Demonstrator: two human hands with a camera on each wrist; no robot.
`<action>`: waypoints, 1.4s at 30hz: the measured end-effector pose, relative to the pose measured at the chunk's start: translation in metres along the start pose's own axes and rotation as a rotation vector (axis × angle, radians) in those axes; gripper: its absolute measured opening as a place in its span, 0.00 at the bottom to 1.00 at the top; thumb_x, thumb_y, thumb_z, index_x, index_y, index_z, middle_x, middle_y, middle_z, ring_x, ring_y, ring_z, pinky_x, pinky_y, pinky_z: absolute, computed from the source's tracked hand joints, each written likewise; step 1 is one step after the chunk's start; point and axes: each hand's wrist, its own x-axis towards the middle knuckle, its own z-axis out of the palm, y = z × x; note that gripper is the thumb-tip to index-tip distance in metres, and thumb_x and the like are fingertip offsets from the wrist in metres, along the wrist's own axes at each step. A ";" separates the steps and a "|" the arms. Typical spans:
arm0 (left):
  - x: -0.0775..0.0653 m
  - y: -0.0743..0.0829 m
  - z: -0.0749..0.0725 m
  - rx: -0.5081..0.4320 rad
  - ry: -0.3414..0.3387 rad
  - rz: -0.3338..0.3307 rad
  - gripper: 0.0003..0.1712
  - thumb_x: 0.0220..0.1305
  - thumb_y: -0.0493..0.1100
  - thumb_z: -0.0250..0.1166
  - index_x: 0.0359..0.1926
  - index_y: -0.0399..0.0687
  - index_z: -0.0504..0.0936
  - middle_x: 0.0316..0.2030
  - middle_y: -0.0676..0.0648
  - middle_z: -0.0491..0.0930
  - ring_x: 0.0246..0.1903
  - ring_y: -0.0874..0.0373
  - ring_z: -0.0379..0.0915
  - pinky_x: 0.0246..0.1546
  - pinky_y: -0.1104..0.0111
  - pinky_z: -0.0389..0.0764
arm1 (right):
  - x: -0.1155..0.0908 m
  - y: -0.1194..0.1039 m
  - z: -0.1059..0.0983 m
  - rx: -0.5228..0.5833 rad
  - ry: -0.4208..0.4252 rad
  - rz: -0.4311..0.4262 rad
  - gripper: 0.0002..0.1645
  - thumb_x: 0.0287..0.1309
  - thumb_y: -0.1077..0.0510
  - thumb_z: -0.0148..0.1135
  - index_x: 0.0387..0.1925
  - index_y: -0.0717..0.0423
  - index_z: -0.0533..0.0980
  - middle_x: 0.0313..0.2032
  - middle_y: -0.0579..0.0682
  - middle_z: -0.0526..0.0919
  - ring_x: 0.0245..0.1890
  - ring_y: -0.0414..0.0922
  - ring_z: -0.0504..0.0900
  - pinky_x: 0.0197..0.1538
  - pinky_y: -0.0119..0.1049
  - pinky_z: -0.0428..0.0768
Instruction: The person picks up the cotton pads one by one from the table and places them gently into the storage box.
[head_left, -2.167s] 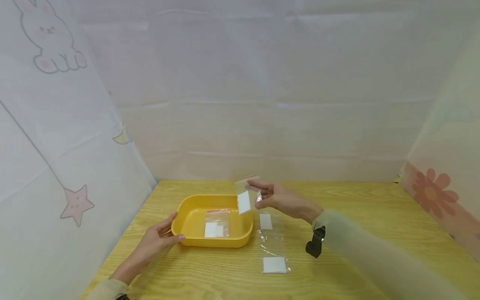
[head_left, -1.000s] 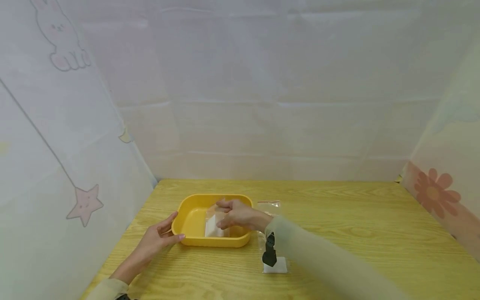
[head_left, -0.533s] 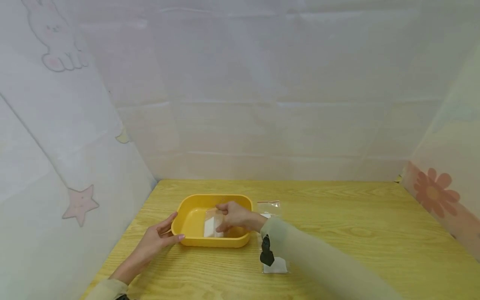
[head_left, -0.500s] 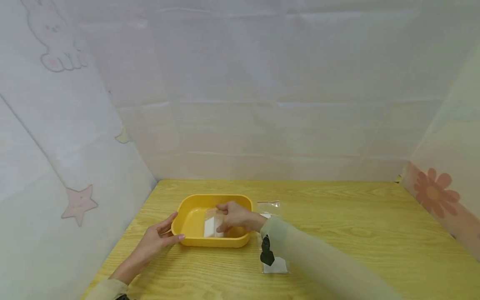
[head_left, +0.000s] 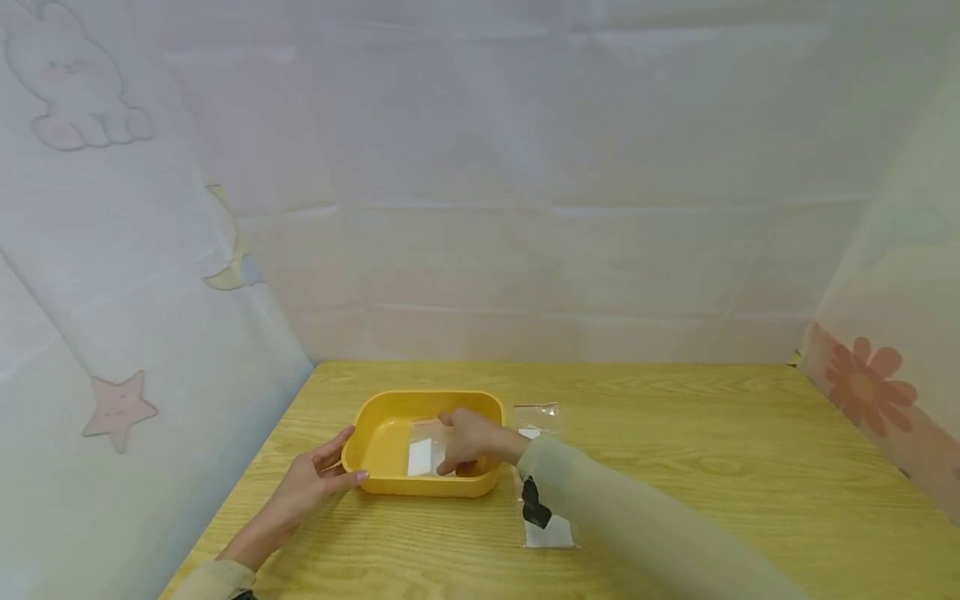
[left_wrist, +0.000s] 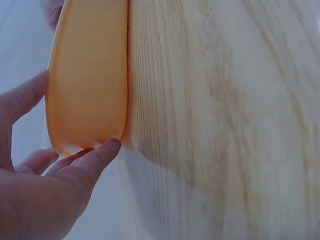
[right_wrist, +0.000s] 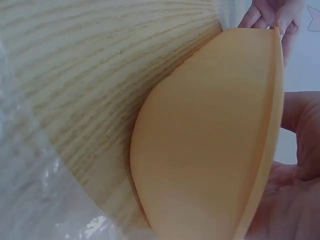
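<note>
A shallow yellow plastic tray [head_left: 420,487] stands on the table. My left hand [head_left: 303,483] grips its left end; in the left wrist view the thumb and fingers of that hand [left_wrist: 45,195] sit around the rounded corner. My right hand [head_left: 476,437] reaches over the right rim into the tray. Its fingers bend down by a clear zip bag [head_left: 419,457] with a white insert, lying on the tray floor. Whether they pinch it is hidden, and the right wrist view shows mainly the tray's outer wall [right_wrist: 200,135].
To the right of the tray, clear zip bags with white inserts lie on the wooden table [head_left: 712,450]: a far bag [head_left: 540,412] and a near bag [head_left: 551,533], both partly under the right forearm. A white cloth backdrop [head_left: 525,250] rises behind and at the sides.
My right hand has carried a zip bag from above the tray's right rim down into the tray, then shifted slightly lower there. The left hand has stayed on the tray.
</note>
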 end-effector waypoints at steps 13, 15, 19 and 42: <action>0.000 -0.001 0.001 -0.011 0.001 -0.001 0.51 0.69 0.44 0.75 0.84 0.45 0.56 0.80 0.37 0.53 0.72 0.35 0.63 0.63 0.54 0.78 | -0.041 0.003 -0.066 -0.137 0.095 -0.207 0.29 0.61 0.64 0.76 0.63 0.66 0.81 0.51 0.62 0.87 0.37 0.51 0.89 0.37 0.40 0.88; -0.001 0.000 0.001 -0.013 0.002 -0.001 0.51 0.69 0.43 0.74 0.84 0.45 0.55 0.80 0.37 0.53 0.72 0.35 0.63 0.63 0.54 0.79 | -0.052 0.014 -0.081 -0.160 0.141 -0.245 0.25 0.62 0.63 0.75 0.60 0.65 0.82 0.45 0.56 0.89 0.41 0.48 0.88 0.40 0.38 0.88; 0.000 0.001 0.000 -0.009 -0.001 0.001 0.51 0.69 0.43 0.74 0.84 0.45 0.55 0.80 0.37 0.53 0.72 0.35 0.63 0.62 0.56 0.79 | -0.069 0.047 -0.105 -0.227 0.219 -0.316 0.20 0.62 0.62 0.74 0.54 0.66 0.85 0.38 0.50 0.89 0.38 0.47 0.86 0.38 0.39 0.85; -0.003 0.001 -0.004 0.004 0.002 -0.006 0.51 0.70 0.44 0.74 0.84 0.44 0.55 0.80 0.36 0.54 0.73 0.35 0.63 0.63 0.56 0.79 | -0.070 0.167 -0.109 -0.579 0.247 -0.220 0.33 0.61 0.41 0.76 0.64 0.52 0.84 0.45 0.53 0.74 0.41 0.48 0.70 0.37 0.42 0.69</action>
